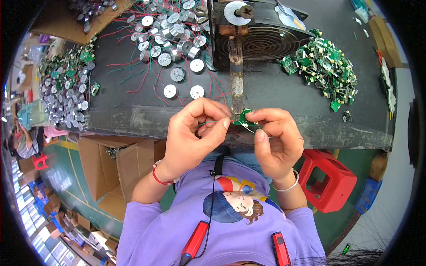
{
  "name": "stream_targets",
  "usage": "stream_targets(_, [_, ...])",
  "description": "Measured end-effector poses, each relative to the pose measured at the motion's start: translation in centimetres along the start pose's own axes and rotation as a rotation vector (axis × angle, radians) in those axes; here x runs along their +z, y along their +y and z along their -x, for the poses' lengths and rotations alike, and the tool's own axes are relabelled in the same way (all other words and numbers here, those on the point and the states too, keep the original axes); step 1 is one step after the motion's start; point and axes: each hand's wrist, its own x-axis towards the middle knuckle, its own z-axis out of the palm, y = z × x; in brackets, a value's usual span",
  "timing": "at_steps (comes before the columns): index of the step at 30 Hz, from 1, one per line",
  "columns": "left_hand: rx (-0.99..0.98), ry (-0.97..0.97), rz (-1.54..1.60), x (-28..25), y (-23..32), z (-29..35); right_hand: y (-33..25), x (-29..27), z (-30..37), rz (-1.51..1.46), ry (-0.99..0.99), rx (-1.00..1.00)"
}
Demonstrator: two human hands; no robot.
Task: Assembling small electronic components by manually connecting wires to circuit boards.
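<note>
A small green circuit board [242, 118] lies at the table's front edge, under the lower end of an upright soldering iron [236, 80] held in a stand. My left hand [199, 131] is closed, thumb and forefinger pinching thin red and green wires [207, 123] against the board's left side. My right hand [279, 139] is closed too, its forefinger at the board's right edge. From its fingers a thin, pale strand like solder wire [250, 129] runs to the board. The exact joint is partly hidden by my fingertips.
Round silver motors [177, 74] with red and green leads lie at the back left. A black fan [266, 43] stands behind the iron. Green circuit boards [328, 66] are heaped right; motors with boards [66, 88] are piled left. A cardboard box [120, 168] and red stool [328, 181] stand below.
</note>
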Motion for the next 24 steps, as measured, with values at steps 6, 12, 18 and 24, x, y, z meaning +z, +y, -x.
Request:
stream_targets(6, [0.033, -0.021, -0.061, -0.13, 0.01, 0.04, -0.08, 0.19, 0.31, 0.0, 0.008, 0.005])
stream_targets(12, [0.073, -0.06, -0.029, -0.29, 0.0, -0.09, -0.39, 0.39, 0.13, 0.045, 0.016, -0.029])
stream_targets(18, [0.024, -0.08, -0.002, -0.65, -0.5, 0.24, -0.1, 0.39, 0.49, 0.042, 0.01, -0.026])
stream_targets(24, [0.034, -0.088, 0.005, -0.55, -0.01, -0.18, -0.32, 0.34, 0.0, 0.045, 0.025, -0.025])
